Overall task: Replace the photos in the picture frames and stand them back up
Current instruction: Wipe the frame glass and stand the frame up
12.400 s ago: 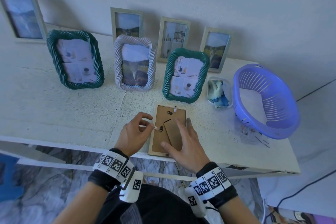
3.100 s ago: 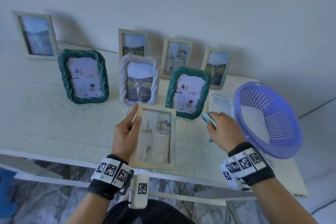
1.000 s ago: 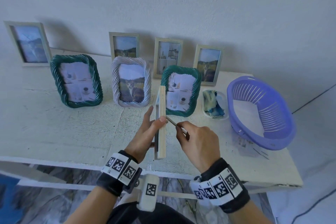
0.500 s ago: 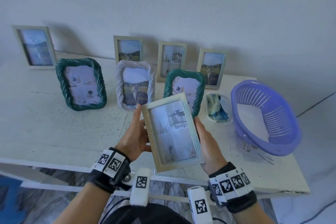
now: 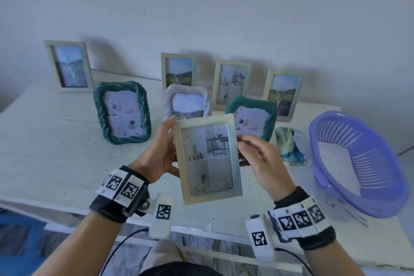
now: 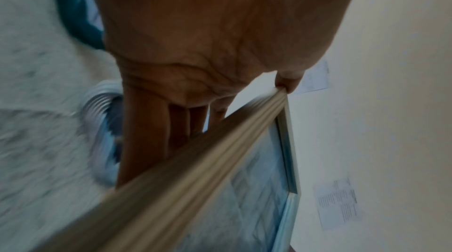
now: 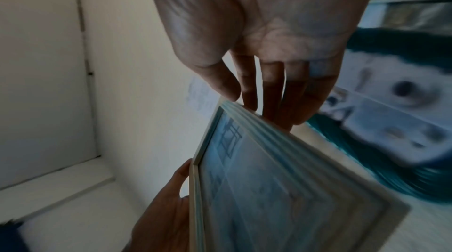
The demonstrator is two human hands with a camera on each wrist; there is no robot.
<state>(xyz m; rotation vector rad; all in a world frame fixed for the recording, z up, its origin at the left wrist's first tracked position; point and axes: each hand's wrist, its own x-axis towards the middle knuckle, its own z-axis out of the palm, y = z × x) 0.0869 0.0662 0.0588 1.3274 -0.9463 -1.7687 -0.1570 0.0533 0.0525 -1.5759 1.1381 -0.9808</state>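
Head view: a pale wooden rectangular picture frame [image 5: 208, 159] with an interior photo behind its glass is held upright in the air above the front of the white desk [image 5: 44, 141], face toward the camera. The left hand [image 5: 160, 152] has its grip on the frame's left edge, thumb at the top corner, fingers behind. The right hand [image 5: 262, 159] pinches the right edge near the top. Behind stand a white rope-pattern frame [image 5: 187, 102] and a green rope-pattern frame [image 5: 251, 119]; a purple plastic basket [image 5: 358, 163] sits right
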